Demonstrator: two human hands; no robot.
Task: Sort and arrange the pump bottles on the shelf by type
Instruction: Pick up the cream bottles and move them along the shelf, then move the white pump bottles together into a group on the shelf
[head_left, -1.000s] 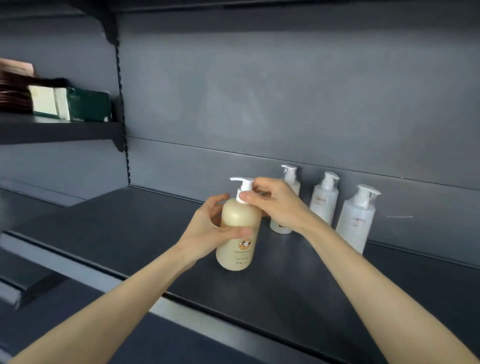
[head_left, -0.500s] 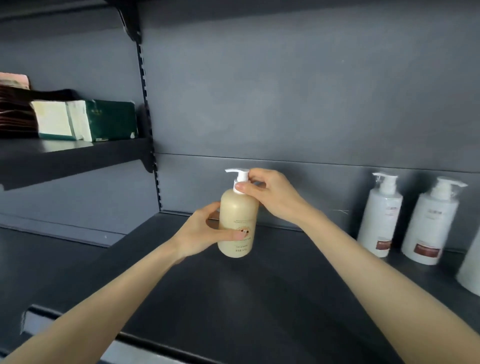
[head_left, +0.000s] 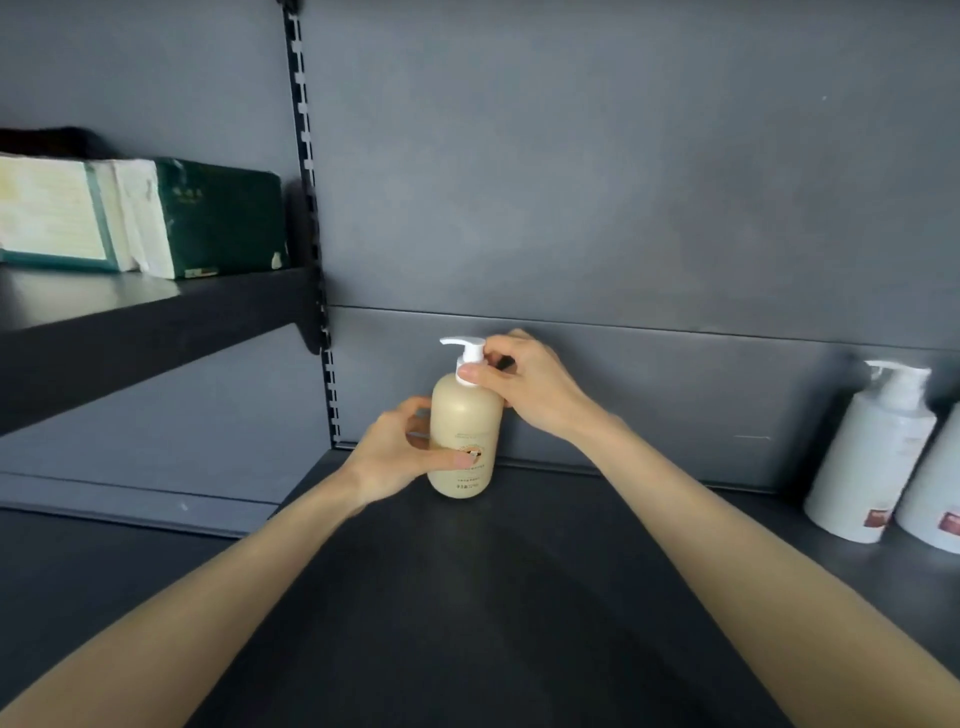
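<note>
A beige pump bottle (head_left: 467, 415) with a white pump head stands upright on the dark shelf (head_left: 493, 597), close to the back wall near the shelf's left end. My left hand (head_left: 400, 457) grips its lower body, thumb across the label. My right hand (head_left: 524, 384) pinches the white pump neck. Two white pump bottles (head_left: 872, 457) with red labels stand at the far right, the second one (head_left: 935, 499) cut off by the frame edge.
A slotted upright post (head_left: 311, 208) divides the shelving. On a higher shelf (head_left: 130, 312) to the left lie green and white packages (head_left: 145, 218). The grey back panel (head_left: 623, 182) rises behind the bottles.
Both hands carried the beige bottle leftward and back, away from the white bottles, and it now stands near the back wall by the post. The view has shifted left.
</note>
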